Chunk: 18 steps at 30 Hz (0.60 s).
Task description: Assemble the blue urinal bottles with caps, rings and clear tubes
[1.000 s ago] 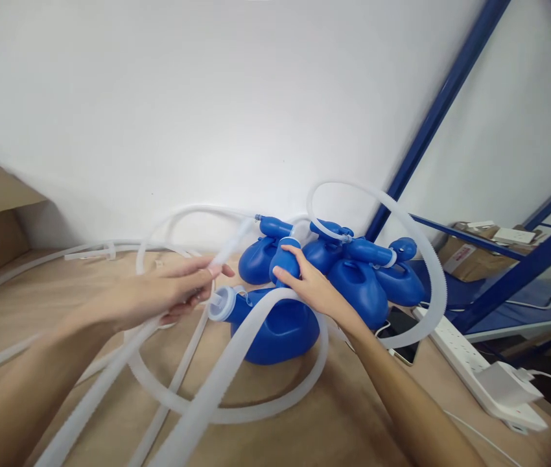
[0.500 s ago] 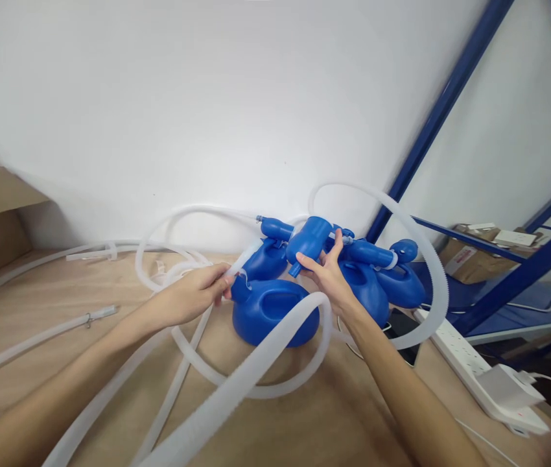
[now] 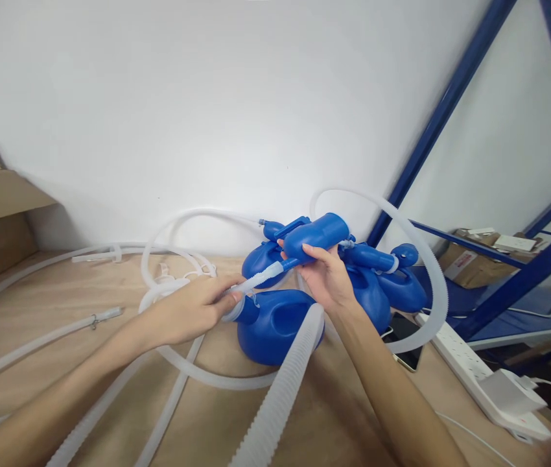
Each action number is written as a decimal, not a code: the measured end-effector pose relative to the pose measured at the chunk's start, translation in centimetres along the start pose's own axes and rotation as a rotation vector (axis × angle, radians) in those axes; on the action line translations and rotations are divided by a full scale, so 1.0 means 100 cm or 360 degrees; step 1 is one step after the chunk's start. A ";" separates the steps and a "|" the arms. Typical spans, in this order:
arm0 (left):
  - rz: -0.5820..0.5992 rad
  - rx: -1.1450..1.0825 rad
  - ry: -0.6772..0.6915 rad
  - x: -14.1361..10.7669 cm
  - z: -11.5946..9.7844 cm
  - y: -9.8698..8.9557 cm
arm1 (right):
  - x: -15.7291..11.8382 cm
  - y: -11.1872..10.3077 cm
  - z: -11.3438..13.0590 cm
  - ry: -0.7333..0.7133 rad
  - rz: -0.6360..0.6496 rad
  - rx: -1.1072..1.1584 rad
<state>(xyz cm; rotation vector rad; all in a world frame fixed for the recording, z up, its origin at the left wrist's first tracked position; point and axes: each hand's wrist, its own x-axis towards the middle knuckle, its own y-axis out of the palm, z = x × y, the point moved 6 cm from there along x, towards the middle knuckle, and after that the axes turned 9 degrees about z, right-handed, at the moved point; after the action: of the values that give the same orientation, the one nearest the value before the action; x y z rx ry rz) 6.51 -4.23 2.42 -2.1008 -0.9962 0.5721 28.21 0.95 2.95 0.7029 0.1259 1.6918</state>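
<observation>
1. The white wall point(image 3: 207, 97) is standing behind the brown-topped table point(image 3: 343, 415), which is supporting the work.
2. A blue frame point(image 3: 435, 123) is rising at the right, well apart from both hands.
3. White corrugated tubes point(image 3: 438, 279) are looping over the table, presumably because their springiness is preventing them from lying flat.
4. The front blue bottle point(image 3: 266, 344) is sitting below the hands, its neck pointing left; other blue bottles point(image 3: 404, 290) are clustering behind, perhaps leaving working room in front.
5. The right hand point(image 3: 327, 285) is grasping a blue cup-shaped piece point(image 3: 314, 237) above the front bottle, its wide mouth tilting up rightward, seemingly to present its narrow spout point(image 3: 289, 263) leftward.
6. The left hand point(image 3: 198, 311) is pinching the held tube point(image 3: 253, 280) near its end, probably for steadying something so flexible.
7. The smooth cuff point(image 3: 275, 269) is meeting the spout; I cannot tell how deeply they are overlapping.
</observation>
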 end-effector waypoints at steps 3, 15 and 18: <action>0.0004 0.0004 -0.0027 0.000 0.001 -0.001 | 0.001 0.006 0.001 -0.0024 0.0048 0.0072; -0.0065 -0.0083 -0.0026 -0.001 0.003 -0.005 | 0.000 0.017 0.013 -0.0226 0.0156 -0.0315; -0.0125 -0.0117 -0.0002 -0.003 0.002 -0.007 | -0.001 0.011 0.021 -0.0210 0.0201 -0.0347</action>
<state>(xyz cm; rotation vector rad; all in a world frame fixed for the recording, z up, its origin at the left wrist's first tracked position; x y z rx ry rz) 5.85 -4.12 2.85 -2.1148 -1.1106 0.5043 28.34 -0.01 5.12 0.6667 -0.1973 1.7417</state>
